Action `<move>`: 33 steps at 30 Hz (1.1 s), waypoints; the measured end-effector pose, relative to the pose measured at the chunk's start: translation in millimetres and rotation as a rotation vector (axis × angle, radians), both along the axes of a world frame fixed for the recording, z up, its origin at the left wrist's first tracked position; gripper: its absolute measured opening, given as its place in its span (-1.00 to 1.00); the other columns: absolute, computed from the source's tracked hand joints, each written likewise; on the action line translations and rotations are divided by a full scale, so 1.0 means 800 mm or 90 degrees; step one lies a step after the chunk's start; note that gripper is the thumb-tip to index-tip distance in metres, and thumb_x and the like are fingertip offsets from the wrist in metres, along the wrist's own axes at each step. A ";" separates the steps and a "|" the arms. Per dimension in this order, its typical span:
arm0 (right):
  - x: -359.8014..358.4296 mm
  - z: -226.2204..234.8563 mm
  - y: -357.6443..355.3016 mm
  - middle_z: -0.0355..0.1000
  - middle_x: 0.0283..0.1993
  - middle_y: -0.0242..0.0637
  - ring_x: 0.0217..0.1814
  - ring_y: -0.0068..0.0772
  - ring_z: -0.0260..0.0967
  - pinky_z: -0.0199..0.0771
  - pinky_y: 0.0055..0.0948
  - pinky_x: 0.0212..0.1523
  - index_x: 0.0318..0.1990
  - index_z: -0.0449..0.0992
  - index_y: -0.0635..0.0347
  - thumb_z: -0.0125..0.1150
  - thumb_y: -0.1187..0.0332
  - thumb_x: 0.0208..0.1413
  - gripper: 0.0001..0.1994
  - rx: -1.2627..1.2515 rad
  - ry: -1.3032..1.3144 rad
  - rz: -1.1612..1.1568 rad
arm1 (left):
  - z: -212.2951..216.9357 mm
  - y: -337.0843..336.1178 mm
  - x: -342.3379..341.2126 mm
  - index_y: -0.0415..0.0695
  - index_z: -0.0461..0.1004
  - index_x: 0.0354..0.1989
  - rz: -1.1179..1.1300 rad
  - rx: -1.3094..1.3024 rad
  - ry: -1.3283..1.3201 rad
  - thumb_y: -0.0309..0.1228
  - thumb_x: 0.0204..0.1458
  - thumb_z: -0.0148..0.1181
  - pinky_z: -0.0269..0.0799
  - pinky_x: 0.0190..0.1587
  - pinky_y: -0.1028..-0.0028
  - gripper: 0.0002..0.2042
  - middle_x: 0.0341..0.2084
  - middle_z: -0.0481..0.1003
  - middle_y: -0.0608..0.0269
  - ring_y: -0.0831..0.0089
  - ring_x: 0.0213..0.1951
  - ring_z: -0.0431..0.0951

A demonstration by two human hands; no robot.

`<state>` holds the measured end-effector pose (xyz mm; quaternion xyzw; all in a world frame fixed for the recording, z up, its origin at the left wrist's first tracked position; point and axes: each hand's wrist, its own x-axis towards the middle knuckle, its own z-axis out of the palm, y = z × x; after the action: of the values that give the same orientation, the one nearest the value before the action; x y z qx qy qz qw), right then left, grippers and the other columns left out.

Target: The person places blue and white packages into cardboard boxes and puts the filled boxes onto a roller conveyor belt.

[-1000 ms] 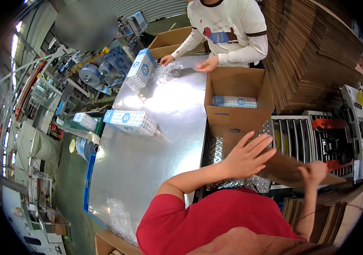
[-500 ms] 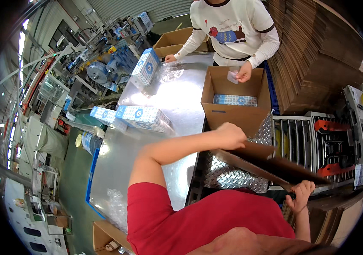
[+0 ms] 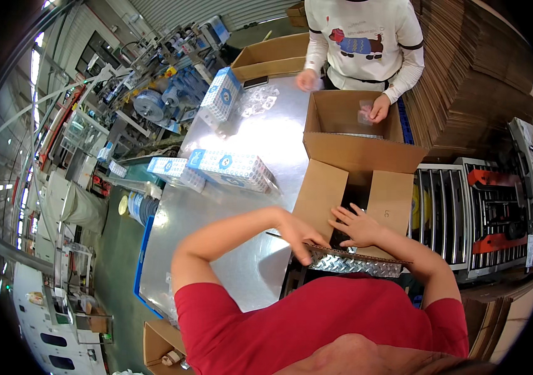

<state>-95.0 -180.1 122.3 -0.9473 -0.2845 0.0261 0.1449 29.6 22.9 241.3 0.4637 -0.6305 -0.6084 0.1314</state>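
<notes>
While the cardboard box (image 3: 357, 156) sits at twelve o'clock, its flap (image 3: 341, 253) is pinched by the left hand (image 3: 298, 234), the right hand (image 3: 357, 226) laid flat, fingers spread.

View: single head camera, worn by the person, wide fisheye, upright. Faces steeply down and forward over a red-shirted chest. Near field: both hands (image 3: 332, 231) at a carton (image 3: 366, 181) by the lower centre. Middle field: metal table (image 3: 248, 150). Far field: a co-worker (image 3: 360, 44) at the top edge. Straight edges bow toward the dark rim.
</notes>
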 end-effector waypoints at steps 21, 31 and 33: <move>-0.295 -0.100 -0.336 0.17 0.23 -0.13 0.26 -0.16 0.10 0.05 -0.33 0.27 0.21 0.16 0.26 -0.35 -0.19 0.18 -0.30 0.960 0.138 -0.761 | -0.551 -0.063 -0.085 -0.25 0.06 0.20 0.910 0.163 -0.124 -0.02 0.18 -0.27 0.21 0.10 0.39 -0.42 0.10 0.23 -0.01 0.23 0.08 0.30; -0.390 -0.204 -0.279 -0.11 0.37 -0.11 0.37 -0.14 -0.09 -0.02 -0.18 0.27 0.34 -0.16 0.00 -0.30 -0.28 0.10 -0.22 1.164 0.523 -0.703 | -0.058 -0.154 -0.197 -0.30 -0.12 0.26 0.544 -0.198 0.282 -0.53 0.04 -0.04 -0.07 0.25 0.40 -0.40 0.20 0.08 0.09 0.42 0.25 0.02; -0.316 -0.118 -0.215 -0.27 0.41 -0.11 0.44 -0.17 -0.26 -0.17 -0.07 0.30 0.36 -0.27 -0.11 -0.33 -0.22 0.16 -0.29 1.040 0.419 -0.762 | -0.093 -0.204 -0.236 -0.33 -0.17 0.26 0.517 -0.261 0.111 -0.53 0.04 -0.06 -0.05 0.24 0.40 -0.38 0.17 0.10 0.02 0.37 0.24 0.05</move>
<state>-347.7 -352.5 27.5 -0.4950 0.3494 0.0066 0.7955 -159.5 -140.1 167.0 0.5848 -0.4917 -0.4074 0.5003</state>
